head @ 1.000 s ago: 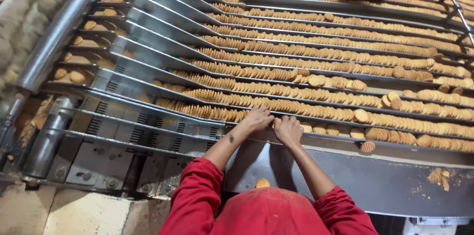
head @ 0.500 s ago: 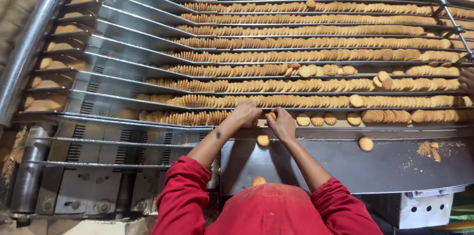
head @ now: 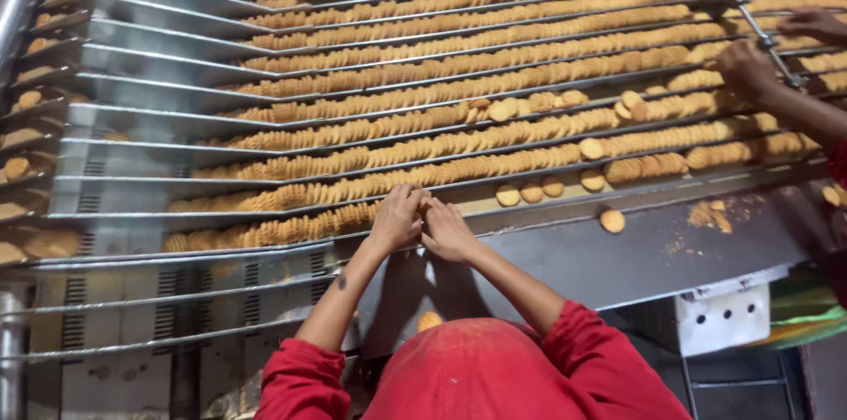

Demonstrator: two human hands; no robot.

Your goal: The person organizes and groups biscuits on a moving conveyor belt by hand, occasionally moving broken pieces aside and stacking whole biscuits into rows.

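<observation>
The left hand [head: 396,217] and the right hand [head: 447,231] are meeting at the near end of the lowest row of biscuits [head: 273,231], fingertips touching one another, and the fingers of both are curling together around the end of that stack; how firmly they are clamping on the biscuits I cannot tell, since the backs of the hands are hiding the grip. The row is lying on edge in the nearest channel of a slanted metal chute [head: 132,133], with more long rows filling the channels above. Loose biscuits [head: 529,192] are lying flat just to the right of the hands, and one single biscuit [head: 612,221] is sitting on the steel ledge [head: 635,257] below. At the far right, another person's hands [head: 750,67] are working on a higher row, well apart from the red-sleeved arms [head: 296,380]
</observation>
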